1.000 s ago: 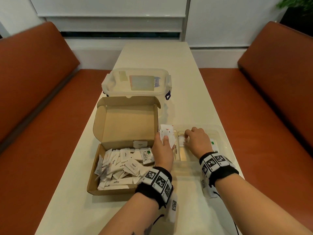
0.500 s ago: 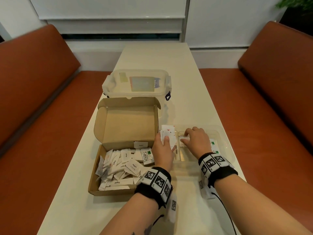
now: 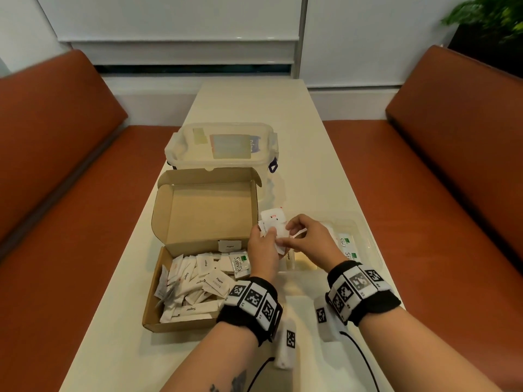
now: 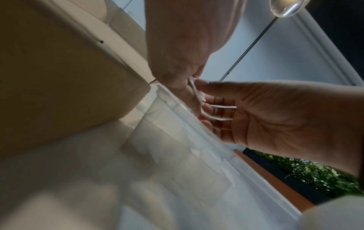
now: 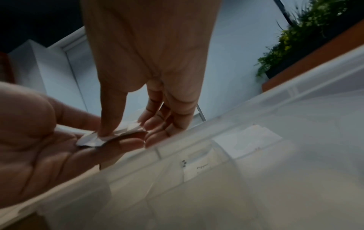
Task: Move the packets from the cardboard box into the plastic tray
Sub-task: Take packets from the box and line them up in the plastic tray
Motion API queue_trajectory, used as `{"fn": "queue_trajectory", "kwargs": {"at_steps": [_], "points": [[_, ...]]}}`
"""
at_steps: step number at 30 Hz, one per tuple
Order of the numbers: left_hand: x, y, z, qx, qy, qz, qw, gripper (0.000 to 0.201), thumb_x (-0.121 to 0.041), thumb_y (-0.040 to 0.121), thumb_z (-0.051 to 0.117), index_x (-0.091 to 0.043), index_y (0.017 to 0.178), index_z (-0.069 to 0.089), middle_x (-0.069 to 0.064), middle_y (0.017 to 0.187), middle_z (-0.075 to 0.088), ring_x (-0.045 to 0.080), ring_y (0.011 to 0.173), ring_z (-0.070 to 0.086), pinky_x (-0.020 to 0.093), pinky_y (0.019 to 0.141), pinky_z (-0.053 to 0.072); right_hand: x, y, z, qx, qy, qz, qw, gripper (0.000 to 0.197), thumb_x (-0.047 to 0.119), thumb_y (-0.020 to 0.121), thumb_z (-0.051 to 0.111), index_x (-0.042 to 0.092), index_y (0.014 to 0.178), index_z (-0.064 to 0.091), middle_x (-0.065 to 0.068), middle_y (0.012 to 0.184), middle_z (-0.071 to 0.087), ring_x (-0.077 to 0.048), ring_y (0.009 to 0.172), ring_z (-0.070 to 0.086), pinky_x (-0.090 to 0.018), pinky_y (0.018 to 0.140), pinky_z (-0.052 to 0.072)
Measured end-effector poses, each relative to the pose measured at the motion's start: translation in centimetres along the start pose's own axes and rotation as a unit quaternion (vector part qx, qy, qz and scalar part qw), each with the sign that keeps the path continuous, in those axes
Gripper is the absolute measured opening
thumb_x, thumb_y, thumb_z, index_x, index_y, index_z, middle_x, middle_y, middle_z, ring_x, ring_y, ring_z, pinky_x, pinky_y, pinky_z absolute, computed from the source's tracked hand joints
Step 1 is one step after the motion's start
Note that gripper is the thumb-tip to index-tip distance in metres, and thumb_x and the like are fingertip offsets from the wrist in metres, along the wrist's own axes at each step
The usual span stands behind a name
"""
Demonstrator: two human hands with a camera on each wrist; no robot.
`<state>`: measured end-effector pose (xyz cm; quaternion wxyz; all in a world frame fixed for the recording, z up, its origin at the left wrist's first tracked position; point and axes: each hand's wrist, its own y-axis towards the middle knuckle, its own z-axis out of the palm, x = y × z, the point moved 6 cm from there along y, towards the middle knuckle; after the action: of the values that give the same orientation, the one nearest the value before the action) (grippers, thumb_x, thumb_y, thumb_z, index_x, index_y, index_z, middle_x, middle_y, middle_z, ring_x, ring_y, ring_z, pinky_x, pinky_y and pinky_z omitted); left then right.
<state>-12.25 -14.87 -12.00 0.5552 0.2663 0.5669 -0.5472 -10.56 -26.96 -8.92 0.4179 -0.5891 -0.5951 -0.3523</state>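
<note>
The open cardboard box lies on the left of the table and holds several white packets. Just right of its lid, my left hand grips a small stack of white packets above the left end of the tray. My right hand meets it, thumb on top and fingers beneath, and pinches a packet of that stack. The clear plastic tray lies under and right of both hands, with Stevia packets in its right part. In the left wrist view the packets' edges show between the two hands.
A lidded clear plastic container stands behind the cardboard box. The box's raised lid is close to my left hand. Orange benches flank the narrow table. A plant stands at the far right.
My right hand has left the tray's compartment, risen and moved left to the stack in my left hand. The left hand has stayed almost in place with its packets.
</note>
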Motion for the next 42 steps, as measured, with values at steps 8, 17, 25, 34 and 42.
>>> {"fn": "queue_trajectory", "kwargs": {"at_steps": [8,17,25,34,42], "points": [[-0.6,-0.4,0.6,0.033,-0.034,-0.020,0.999,0.016,-0.024,0.096,0.051,-0.015,0.094,0.063,0.019,0.100,0.066,0.030,0.086,0.063,0.045,0.078,0.053,-0.1,0.1,-0.4,-0.003,0.021,-0.010,1.000,0.024,0.010,0.070,0.081,0.014,0.076,0.058,0.003,0.067,0.056,-0.009,0.060,0.052,-0.020,0.059,0.049],[-0.5,-1.0,1.6,0.117,-0.009,-0.047,0.992,0.027,0.001,0.095,0.044,-0.010,0.115,0.058,0.014,0.115,0.060,0.026,0.101,0.060,0.034,0.084,0.053,-0.9,0.7,-1.9,-0.005,0.078,0.039,0.996,0.018,0.000,0.078,0.071,0.006,0.090,0.060,-0.008,0.069,0.063,-0.015,0.062,0.062,-0.022,0.061,0.054],[0.3,-0.6,2.4,0.148,0.060,-0.027,0.987,0.035,0.007,0.092,0.042,-0.016,0.112,0.059,0.004,0.102,0.063,0.023,0.095,0.062,0.027,0.074,0.056,-0.6,1.1,-3.2,-0.070,0.041,0.030,0.996,0.017,0.015,0.079,0.075,0.003,0.086,0.066,-0.006,0.090,0.068,-0.022,0.075,0.068,-0.027,0.065,0.058],[-0.4,-0.4,1.7,0.105,0.169,0.048,0.979,0.028,-0.014,0.095,0.045,-0.030,0.117,0.053,0.003,0.117,0.061,0.023,0.109,0.058,0.049,0.098,0.046,-0.7,1.2,-2.4,-0.019,0.050,0.032,0.998,0.005,0.009,0.081,0.071,0.008,0.078,0.068,-0.011,0.079,0.069,-0.018,0.068,0.065,-0.021,0.062,0.056],[0.1,0.6,0.4,0.007,0.111,0.043,0.993,0.026,-0.015,0.097,0.048,-0.013,0.122,0.053,0.010,0.116,0.063,0.028,0.107,0.060,0.047,0.096,0.048,-1.6,2.6,-4.6,-0.081,-0.211,0.030,0.974,0.022,0.018,0.093,0.055,0.002,0.084,0.067,-0.012,0.080,0.063,-0.019,0.067,0.054,-0.024,0.058,0.040]]}}
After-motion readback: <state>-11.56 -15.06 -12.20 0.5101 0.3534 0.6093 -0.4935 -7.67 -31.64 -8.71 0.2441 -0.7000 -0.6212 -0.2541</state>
